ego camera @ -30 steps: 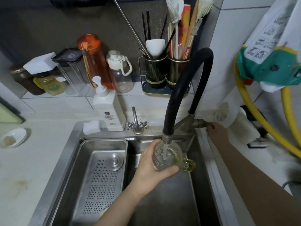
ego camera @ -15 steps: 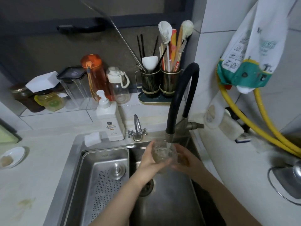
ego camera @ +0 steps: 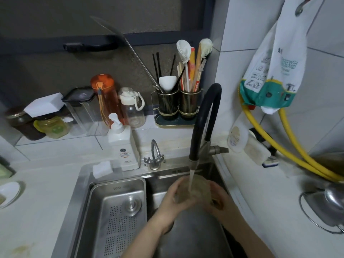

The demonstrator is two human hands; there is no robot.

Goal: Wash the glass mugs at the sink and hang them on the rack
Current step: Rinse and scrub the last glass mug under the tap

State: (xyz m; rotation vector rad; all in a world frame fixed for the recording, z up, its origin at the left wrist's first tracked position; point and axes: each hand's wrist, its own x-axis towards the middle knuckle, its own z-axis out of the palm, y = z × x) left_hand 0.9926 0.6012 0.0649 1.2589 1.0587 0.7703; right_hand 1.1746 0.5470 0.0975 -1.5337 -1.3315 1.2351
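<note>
A clear glass mug (ego camera: 195, 189) sits under the black gooseneck faucet (ego camera: 202, 123), and water streams from the spout into it. My left hand (ego camera: 176, 199) grips the mug's left side. My right hand (ego camera: 218, 200) holds its right side, around the amber handle. Both hands are over the right basin of the steel sink (ego camera: 87, 185). No mug rack shows in the frame.
A perforated steel drain tray (ego camera: 119, 216) fills the left basin. A soap pump bottle (ego camera: 123, 146) and small tap (ego camera: 154, 157) stand behind the sink. Bottles, jars and a utensil holder (ego camera: 176, 107) line the ledge. Yellow hoses (ego camera: 286, 146) and a metal lid (ego camera: 327, 205) lie on the right.
My right hand left the faucet lever at the right and came onto the mug. The mug has sunk a little lower in the basin under the running water.
</note>
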